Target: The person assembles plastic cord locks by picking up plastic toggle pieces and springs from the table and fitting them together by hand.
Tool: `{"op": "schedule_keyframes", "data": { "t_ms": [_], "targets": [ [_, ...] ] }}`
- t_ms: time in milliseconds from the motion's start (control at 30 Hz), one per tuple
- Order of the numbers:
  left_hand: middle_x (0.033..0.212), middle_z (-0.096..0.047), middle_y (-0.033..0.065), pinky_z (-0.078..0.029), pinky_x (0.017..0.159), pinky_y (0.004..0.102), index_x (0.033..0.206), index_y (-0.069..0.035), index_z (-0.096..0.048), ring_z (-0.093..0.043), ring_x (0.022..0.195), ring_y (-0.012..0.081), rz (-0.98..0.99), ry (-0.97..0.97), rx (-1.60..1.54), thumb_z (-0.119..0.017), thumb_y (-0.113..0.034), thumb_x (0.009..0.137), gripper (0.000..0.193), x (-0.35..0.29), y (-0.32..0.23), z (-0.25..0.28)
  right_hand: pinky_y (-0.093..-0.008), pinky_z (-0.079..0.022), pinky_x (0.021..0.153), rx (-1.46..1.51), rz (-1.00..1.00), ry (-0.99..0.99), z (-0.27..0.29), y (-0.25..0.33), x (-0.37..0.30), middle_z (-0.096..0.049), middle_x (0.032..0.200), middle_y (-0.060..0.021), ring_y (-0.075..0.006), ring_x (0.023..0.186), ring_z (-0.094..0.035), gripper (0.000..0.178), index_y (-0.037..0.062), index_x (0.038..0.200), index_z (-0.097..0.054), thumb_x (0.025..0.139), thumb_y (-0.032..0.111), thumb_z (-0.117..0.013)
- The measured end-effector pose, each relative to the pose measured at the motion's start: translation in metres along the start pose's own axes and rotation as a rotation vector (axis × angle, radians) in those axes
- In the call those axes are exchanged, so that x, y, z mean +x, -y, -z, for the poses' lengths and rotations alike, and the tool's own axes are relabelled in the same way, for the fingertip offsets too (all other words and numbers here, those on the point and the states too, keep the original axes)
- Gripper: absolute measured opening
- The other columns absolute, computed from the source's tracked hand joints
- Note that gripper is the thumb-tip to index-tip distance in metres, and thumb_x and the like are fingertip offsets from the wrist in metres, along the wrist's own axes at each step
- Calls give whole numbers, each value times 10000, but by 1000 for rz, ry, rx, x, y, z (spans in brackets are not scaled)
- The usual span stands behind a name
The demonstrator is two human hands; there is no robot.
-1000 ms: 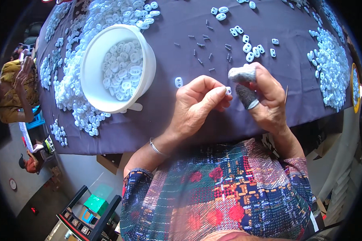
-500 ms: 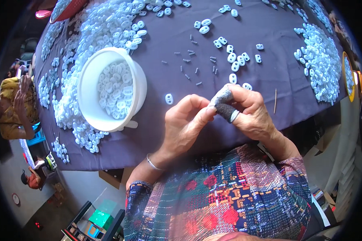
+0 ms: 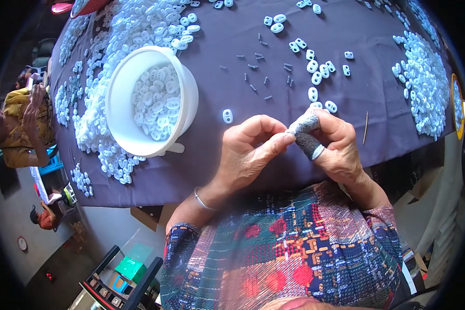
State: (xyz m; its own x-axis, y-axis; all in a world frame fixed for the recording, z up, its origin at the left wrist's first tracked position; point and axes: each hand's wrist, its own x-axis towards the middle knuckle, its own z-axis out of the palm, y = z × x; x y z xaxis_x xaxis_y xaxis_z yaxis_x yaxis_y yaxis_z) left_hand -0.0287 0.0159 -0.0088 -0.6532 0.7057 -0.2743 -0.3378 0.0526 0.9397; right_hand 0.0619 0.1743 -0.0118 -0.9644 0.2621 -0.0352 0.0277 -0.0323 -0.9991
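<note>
My left hand (image 3: 252, 151) and my right hand (image 3: 337, 147) meet over the table's near edge, fingertips pinched together. Between them shows a bit of a small white plastic piece (image 3: 290, 133), mostly hidden by the fingers; it resembles the two-holed cord locks around it. Grey fabric finger covers (image 3: 309, 143) wrap my right thumb and a finger. Just beyond the hands, loose white cord locks (image 3: 313, 94) lie in a scattered line. Several small metal springs (image 3: 252, 66) are spread left of that line. One cord lock (image 3: 227, 115) sits alone by my left hand.
A white tub (image 3: 188, 111) partly filled with cord locks stands at left, beside a big heap (image 3: 95, 111). Another pile (image 3: 423, 82) lies at right, near a thin brown stick (image 3: 366, 127). Dark cloth covers the table. Another person (image 3: 26, 126) is at far left.
The view has shifted, so the table and its things appear a little higher and further right. Both hands stay pinched together, with only slight finger movement.
</note>
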Motion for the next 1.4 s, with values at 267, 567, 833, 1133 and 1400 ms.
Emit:
{"op": "schedule_keyframes", "data": {
  "t_ms": [267,567,833,1133,1400],
  "targets": [
    [799,-640,35,-464,639,218,825,19,-636,-581,730,83,-259,103,340,-754,-7,758,138,3,-2,13,-299,-441,623,-228,95,173,12,12,5,-565,795,-100,-210,692,-563,148,-7,848,-590,725,-17,-671],
    [828,-595,77,-466,675,332,850,-45,-649,-559,760,230,-662,-309,1173,-737,-43,720,157,26,-2,15,-352,-463,618,-844,377,9,19,15,13,-556,808,-125,-291,696,-575,197,-19,864,-565,684,-41,-640],
    [824,-574,83,-458,711,375,844,-44,-626,-544,806,279,-582,-252,1270,-715,-71,732,146,42,2,13,-401,-502,679,-1154,408,131,11,2,16,-554,877,-157,-315,802,-578,301,7,896,-550,611,22,-647],
    [935,-674,50,-487,638,194,969,-19,-612,-622,794,73,-151,-131,95,-703,1,812,182,19,-2,9,-245,-423,607,-604,278,57,24,16,20,-489,737,-59,-140,629,-511,136,-24,830,-530,780,-13,-656],
    [893,-697,82,-516,633,200,1001,-12,-611,-660,780,107,-40,-145,29,-746,-24,787,253,16,-5,9,-206,-429,662,-251,-47,145,17,19,25,-552,779,10,-33,743,-497,79,-22,877,-565,850,13,-631]
  ]
}}
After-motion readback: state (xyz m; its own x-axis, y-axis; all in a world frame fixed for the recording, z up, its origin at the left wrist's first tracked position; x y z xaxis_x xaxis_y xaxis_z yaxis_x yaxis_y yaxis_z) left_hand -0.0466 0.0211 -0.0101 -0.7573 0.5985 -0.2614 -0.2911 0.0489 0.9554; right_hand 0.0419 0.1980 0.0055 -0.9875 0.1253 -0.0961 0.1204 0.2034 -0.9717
